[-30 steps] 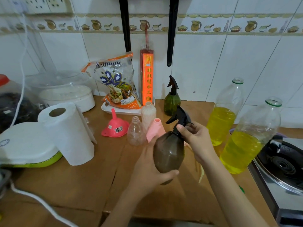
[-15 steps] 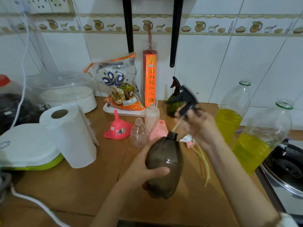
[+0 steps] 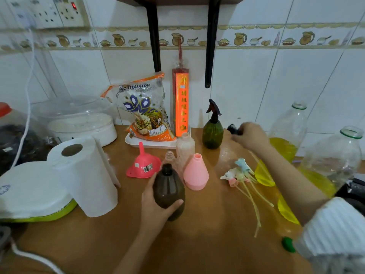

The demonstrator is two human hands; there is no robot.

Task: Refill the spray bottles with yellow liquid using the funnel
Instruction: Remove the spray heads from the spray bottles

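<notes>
My left hand (image 3: 156,204) grips a dark brown spray bottle (image 3: 168,191) with an uncapped neck, upright on the wooden counter (image 3: 197,244). My right hand (image 3: 249,136) holds the bottle's black spray head (image 3: 233,129) low over the counter, to the right of a green spray bottle (image 3: 213,133) that still has its head on. A pink funnel (image 3: 144,165) lies mouth-down behind the brown bottle. Beside it stand a pink bottle (image 3: 196,175), a small clear bottle (image 3: 170,157) and a pale bottle (image 3: 185,148), all uncapped. Two large bottles of yellow liquid (image 3: 286,135) (image 3: 333,161) stand at the right.
Loose spray heads with long tubes (image 3: 242,175) lie right of the pink bottle. A paper towel roll (image 3: 85,175) and a white-lidded appliance (image 3: 29,192) stand at the left. A snack bag (image 3: 146,111) and a red incense pack (image 3: 180,103) lean at the wall. A green cap (image 3: 287,244) lies near my sleeve.
My right hand pulled the black spray head out of the brown bottle and carried it back and right toward the green bottle. My left hand lowered the brown bottle onto the counter.
</notes>
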